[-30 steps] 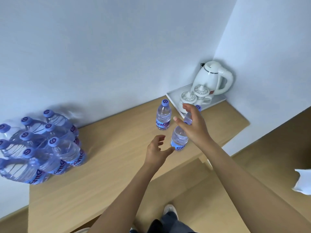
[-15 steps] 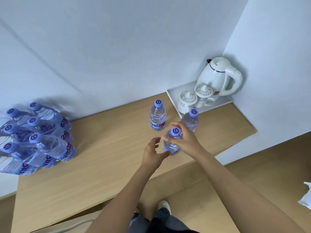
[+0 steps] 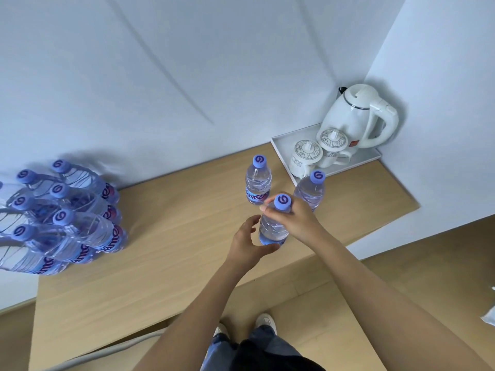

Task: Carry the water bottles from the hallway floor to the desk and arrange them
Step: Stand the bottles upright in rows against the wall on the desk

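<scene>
**Both hands on the near bottle at the worktop's front edge**

The right hand point(image 3: 296, 223) curls its fingers point(image 3: 270, 207) around the neck and shoulder of the near bottle point(image 3: 273, 228), just under its purple cap. The left hand point(image 3: 247, 243) cups the lower body of the same bottle, thumb touching its base and fingers bent around its left side. The bottle stands upright on the wooden worktop point(image 3: 174, 250), close to the front edge.

At 12 o'clock from it stands the far bottle point(image 3: 258, 183), upright, label facing the camera. At 1 o'clock stands the right bottle point(image 3: 310, 191), partly hidden behind the right hand. The three stand near one another in a loose triangle.

At 1 o'clock further back, in the corner, a white tray point(image 3: 281, 145) carries a white kettle point(image 3: 353, 116) and two lidded cups point(image 3: 305, 156).

At 9 o'clock, well apart, a wrapped pack of bottles point(image 3: 61, 218) sits at the worktop's left end against the wall.
</scene>
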`<state>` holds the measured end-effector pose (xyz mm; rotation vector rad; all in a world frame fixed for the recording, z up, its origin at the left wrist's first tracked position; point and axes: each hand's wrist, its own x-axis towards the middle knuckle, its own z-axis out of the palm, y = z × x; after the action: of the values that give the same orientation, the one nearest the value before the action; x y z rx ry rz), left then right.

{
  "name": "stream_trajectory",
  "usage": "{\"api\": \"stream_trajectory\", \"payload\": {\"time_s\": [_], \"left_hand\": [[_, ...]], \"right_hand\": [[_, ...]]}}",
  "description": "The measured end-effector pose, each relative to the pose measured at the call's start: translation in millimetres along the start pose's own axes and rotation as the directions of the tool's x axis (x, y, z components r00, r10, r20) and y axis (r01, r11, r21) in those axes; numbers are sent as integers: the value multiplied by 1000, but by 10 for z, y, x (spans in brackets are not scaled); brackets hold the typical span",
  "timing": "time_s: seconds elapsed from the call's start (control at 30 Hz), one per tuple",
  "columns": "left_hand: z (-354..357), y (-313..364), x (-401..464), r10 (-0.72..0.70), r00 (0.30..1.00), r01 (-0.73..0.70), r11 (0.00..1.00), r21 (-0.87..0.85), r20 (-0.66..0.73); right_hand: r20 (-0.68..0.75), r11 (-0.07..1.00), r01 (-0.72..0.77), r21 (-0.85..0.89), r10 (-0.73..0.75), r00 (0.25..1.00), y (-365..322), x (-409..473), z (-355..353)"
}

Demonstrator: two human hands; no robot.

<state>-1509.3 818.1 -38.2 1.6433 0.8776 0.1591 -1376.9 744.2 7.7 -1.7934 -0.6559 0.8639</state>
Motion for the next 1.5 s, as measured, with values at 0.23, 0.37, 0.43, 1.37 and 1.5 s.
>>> {"api": "stream_trajectory", "payload": {"time_s": [0.23,0.37,0.43,1.37,1.5], "left_hand": [[-254,271,-130,111,991,-96,976,-193,70],[-385,398,-235,178,984,-170,959,-225,15],[-447,456,-295,207,977,-214,947,-240,-51],[-1354,1001,-729,266,964,-242,895,-376,13],[-1371,1004,-731,274,960,-277,883,-380,-63]], "right_hand": [[37,997,54,54,-56,998,-678,-1,83],[41,988,65,141,-72,997,-1054,-1,162],[72,988,87,126,-97,993,-1212,-11,205],[88,884,188,428,-248,965,-2024,-56,751],[127,899,213,383,-279,952,-2060,-33,791]]}}
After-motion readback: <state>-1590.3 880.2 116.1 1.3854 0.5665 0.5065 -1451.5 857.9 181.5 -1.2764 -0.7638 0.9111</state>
